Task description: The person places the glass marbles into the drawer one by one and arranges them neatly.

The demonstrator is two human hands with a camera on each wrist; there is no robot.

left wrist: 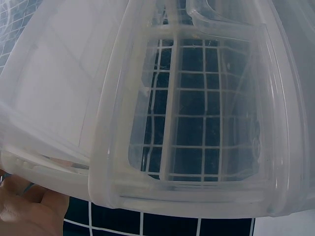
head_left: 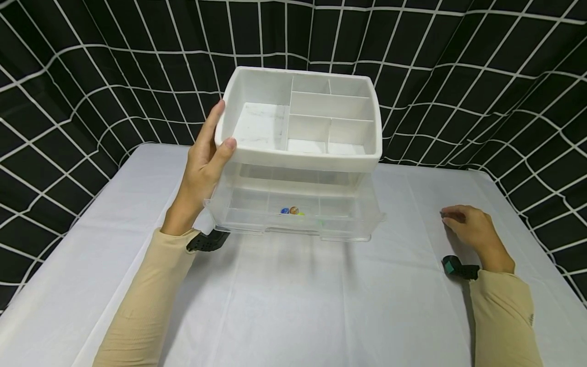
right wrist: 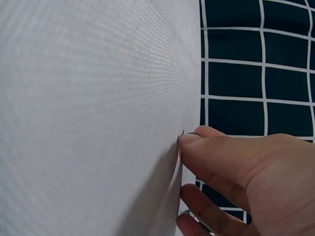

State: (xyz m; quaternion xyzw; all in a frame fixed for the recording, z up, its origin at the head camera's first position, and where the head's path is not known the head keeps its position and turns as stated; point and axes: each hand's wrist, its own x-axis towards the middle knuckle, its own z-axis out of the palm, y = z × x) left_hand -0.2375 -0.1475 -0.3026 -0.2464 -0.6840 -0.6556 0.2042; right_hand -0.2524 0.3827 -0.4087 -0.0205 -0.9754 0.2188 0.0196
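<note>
My left hand (head_left: 202, 163) grips the left side of a white desktop organizer (head_left: 298, 159), its thumb over the rim. The top has several compartments, and below it a clear drawer (head_left: 238, 219) stands pulled out toward me. Inside the drawer lie a blue marble (head_left: 285, 210), an amber marble (head_left: 294, 210) and bits of yellow and green. Far to the right, my right hand (head_left: 474, 232) is low at the tabletop, pinching a small dark thing (right wrist: 193, 133) between thumb and finger. Another small shiny thing (right wrist: 186, 212) shows by its lower fingers; the hand hides most of both.
A white cloth (head_left: 293, 306) covers the table. Black fabric with a white grid (head_left: 435, 92) hangs behind and along both sides. Dark wrist straps (head_left: 208, 240) sit over the beige sleeves (head_left: 147, 300).
</note>
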